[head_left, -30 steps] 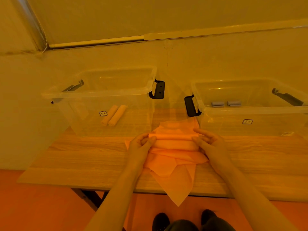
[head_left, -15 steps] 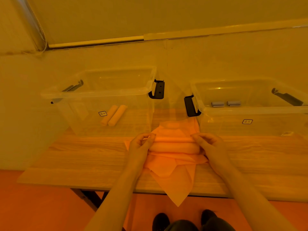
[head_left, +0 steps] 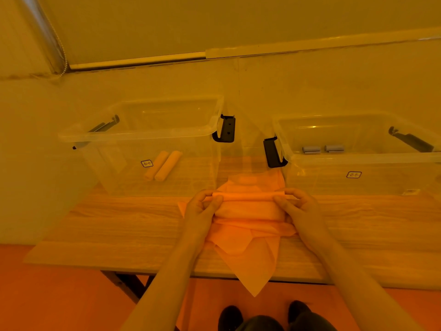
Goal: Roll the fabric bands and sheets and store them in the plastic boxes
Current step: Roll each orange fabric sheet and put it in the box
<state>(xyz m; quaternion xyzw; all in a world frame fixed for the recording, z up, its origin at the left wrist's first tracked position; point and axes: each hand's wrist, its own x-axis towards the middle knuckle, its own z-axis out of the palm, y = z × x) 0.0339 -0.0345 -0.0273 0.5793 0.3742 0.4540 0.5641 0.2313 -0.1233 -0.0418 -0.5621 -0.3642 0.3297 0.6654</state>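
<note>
- Pale walls under an orange cast back a wooden table (head_left: 119, 225), with two clear plastic boxes standing on it side by side against the wall
- On my left, the left box (head_left: 152, 137) holds two rolled orange sheets (head_left: 163, 165) lying side by side on its floor; the right box (head_left: 358, 161) holds two small grey rolls (head_left: 323, 148) towards the back
- Between the boxes and me lies the orange fabric sheet (head_left: 248, 211), part rolled into a fat tube across the table, its loose tail spilling towards me and hanging over the near edge
- My left hand (head_left: 202, 206) pinches the left end of the roll, thumb and fingers curled round it; my right hand (head_left: 298, 206) grips the right end the same way
- I judge this to be mid-roll: the tube is formed, but plenty of flat cloth lies beyond it towards the boxes
- Next move calls for turning both ends evenly away from me so the roll stays straight, then lifting it into the left box beside the other orange rolls
- Against a second ago, the roll is thicker and sits a little farther from me, and my fingers have shifted from resting on top to curling over a fresh fold at the far side
</note>
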